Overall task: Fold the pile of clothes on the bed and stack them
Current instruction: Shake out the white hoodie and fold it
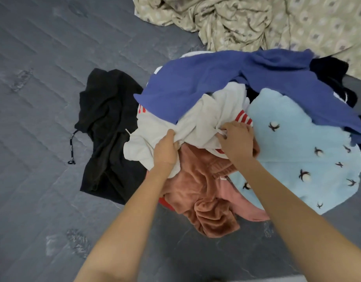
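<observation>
We look down at a pile of clothes [216,210] heaped on the grey bed [43,98], right of centre, with both bare arms reaching into it from the lower edge. The left hand [165,151] grips a bunched fold of a white garment [204,117] with red stripes, its fingers curled into the cloth and mostly buried there. The right hand [236,141] holds the same garment just beside the striped cuff; its fingers are curled and seem to pinch a thin white cord or tag, though the blur keeps us from being sure which.

A blue top [195,82] lies draped over the back of the pile and covers the upper part of the white garment. A pale blue fleece [297,155] with small dark bird marks lies to the right, partly under the blue top and the right forearm. A rust-pink plush piece [195,180] lies crumpled at the front, beneath both wrists. A dark garment [328,70] peeks out at the far right, mostly hidden.

To the left, touching the pile's edge, lies a rumpled black garment [106,129] with a drawstring [71,147] trailing onto the bed. A beige patterned sheet [256,21] is crumpled beyond the pile, cut off by the top and right edges.
</observation>
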Motion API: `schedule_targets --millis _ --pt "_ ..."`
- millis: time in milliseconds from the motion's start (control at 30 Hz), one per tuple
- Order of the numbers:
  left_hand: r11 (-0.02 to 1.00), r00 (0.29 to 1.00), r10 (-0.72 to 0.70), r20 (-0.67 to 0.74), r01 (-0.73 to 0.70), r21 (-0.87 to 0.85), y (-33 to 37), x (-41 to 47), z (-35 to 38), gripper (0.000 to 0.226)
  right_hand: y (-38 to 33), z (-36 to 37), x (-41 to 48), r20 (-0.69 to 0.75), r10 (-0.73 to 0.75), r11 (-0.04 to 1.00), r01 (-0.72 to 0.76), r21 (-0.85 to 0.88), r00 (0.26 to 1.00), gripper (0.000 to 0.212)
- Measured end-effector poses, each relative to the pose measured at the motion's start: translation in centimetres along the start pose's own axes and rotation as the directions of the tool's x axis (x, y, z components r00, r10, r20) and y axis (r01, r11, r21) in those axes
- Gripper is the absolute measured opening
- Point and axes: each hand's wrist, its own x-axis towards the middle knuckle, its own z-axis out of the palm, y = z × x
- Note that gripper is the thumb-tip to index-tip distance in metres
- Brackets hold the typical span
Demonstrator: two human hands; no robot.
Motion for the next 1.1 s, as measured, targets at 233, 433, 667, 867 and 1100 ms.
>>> schedule_targets --millis 233,433,667,867,1100 --pt "0.966 0.986 0.031 -0.166 -0.072 -0.249 3.1 -2.1 -11.6 0.022 -8.3 -9.6 -1.5 -0.007 -0.053 0.902 0.051 0.428 0.999 0.017" --pt "0.906 0.976 -0.015 -0.218 -0.079 -0.417 5.6 -6.0 -23.0 0.022 -16.2 -17.1 -5.9 -0.100 -0.148 0.850 0.179 0.495 0.984 0.019" --pt "0.861 0.945 0.043 -0.325 -0.200 -0.468 2.0 -12.6 -35.9 0.039 -27.2 -22.7 -13.1 -0.239 -0.160 0.764 0.274 0.584 0.958 0.025" --pt "0.859 0.899 0.152 -0.410 -0.326 -0.395 -3.1 -19.2 -46.8 0.049 -38.8 -25.1 -20.4 -0.371 -0.110 0.719 0.332 0.610 0.922 0.029" --pt "0.858 0.846 0.162 -0.507 -0.375 -0.352 -7.9 -23.9 -57.5 0.049 -48.7 -28.2 -25.5 -0.478 -0.062 0.693 0.383 0.611 0.876 0.032"
